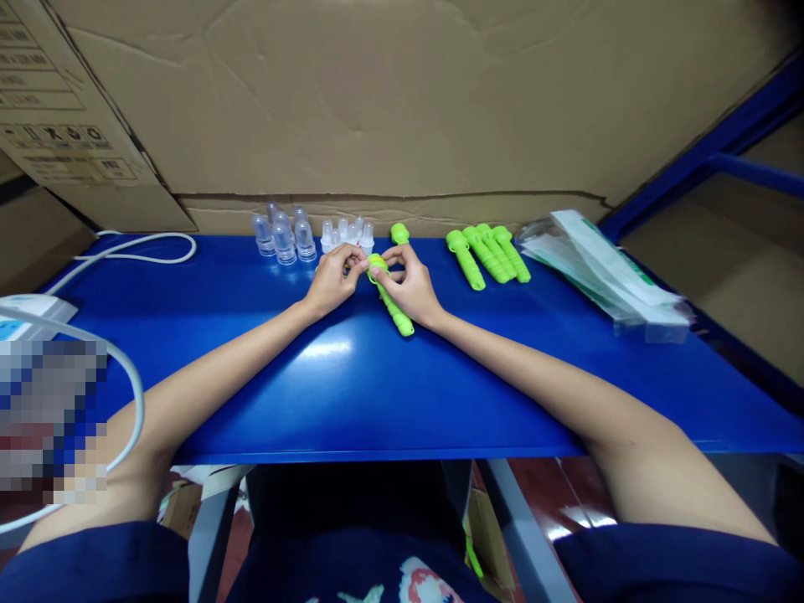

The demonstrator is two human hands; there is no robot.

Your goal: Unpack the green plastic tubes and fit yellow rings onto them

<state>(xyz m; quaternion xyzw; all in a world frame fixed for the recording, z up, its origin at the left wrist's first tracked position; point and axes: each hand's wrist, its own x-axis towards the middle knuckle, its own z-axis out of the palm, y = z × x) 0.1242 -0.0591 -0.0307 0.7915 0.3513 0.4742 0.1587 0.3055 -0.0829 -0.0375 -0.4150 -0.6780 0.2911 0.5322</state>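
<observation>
My right hand (411, 287) is closed around the head of a lime-green ribbed handle (394, 311), whose narrow lower end slants toward me and down to the right. A yellowish band shows at its top. From the other side, my left hand (336, 279) pinches thumb and fingertips together at the edge of that head. Whatever is between the left fingertips is too small to tell. Just behind my hands stand several small clear-topped white pieces (343, 230), and a second green handle (399, 234) lies partly hidden behind my right fingers.
Several clear domed caps (284, 239) stand at the back left. Several more green handles (488, 254) lie at the back right, beside plastic bags (619, 268). A white cable (135, 377) loops from a power strip (41, 314) at the left. Cardboard (377, 109) walls the back of the blue table (377, 402).
</observation>
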